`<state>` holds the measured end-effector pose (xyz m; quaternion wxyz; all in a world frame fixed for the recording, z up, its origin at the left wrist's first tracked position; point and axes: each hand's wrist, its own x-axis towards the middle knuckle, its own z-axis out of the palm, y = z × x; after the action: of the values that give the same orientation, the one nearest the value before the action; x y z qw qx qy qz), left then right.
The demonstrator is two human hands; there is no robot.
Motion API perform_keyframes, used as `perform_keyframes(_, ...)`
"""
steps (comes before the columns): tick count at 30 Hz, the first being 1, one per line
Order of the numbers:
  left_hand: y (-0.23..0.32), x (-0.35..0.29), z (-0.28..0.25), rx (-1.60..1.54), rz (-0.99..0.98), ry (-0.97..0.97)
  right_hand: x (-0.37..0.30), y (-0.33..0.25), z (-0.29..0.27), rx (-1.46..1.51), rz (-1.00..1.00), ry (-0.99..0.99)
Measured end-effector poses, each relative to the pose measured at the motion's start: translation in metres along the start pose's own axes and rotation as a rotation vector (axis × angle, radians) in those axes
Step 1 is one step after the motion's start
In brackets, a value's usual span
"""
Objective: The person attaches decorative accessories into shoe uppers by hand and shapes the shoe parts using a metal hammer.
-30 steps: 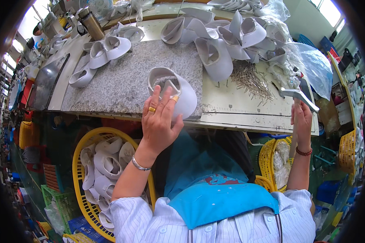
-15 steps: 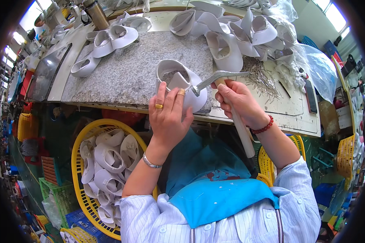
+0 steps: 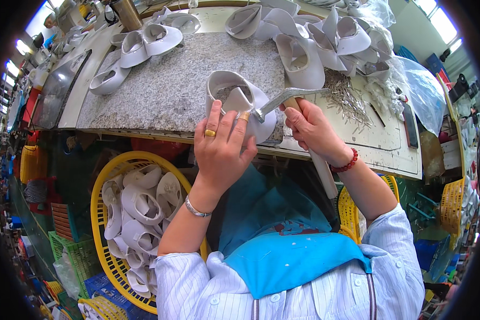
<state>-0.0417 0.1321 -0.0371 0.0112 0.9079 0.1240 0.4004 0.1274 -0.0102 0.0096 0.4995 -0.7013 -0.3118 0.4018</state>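
A white shoe upper rests on the near right part of the grey stone slab, its opening facing up. My left hand holds it from the near side, its fingers laid along the side by the opening and its thumb apart. One of those fingers wears a tan wrap. My right hand grips a hammer high on its pale handle. The small metal striking end is at the upper's side, close to my left fingertips; whether it touches cannot be made out.
More white shoe uppers crowd the back right of the bench, with others at the back left. Loose metal nails lie right of the slab, near a phone. A yellow basket of uppers stands below left.
The view has shifted slightly. My hands, the hammer and the shoe upper keep nearly the same positions relative to each other.
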Motion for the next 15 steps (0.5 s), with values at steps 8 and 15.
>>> perform_keyframes(8,0.003,-0.004,-0.001,-0.012,-0.063,-0.020,0.003,0.004,0.001,-0.098,-0.066,0.034)
perform_keyframes(15,0.005,-0.009,0.002,-0.014,-0.074,-0.034,0.004,-0.010,0.001,-0.122,-0.044,0.051)
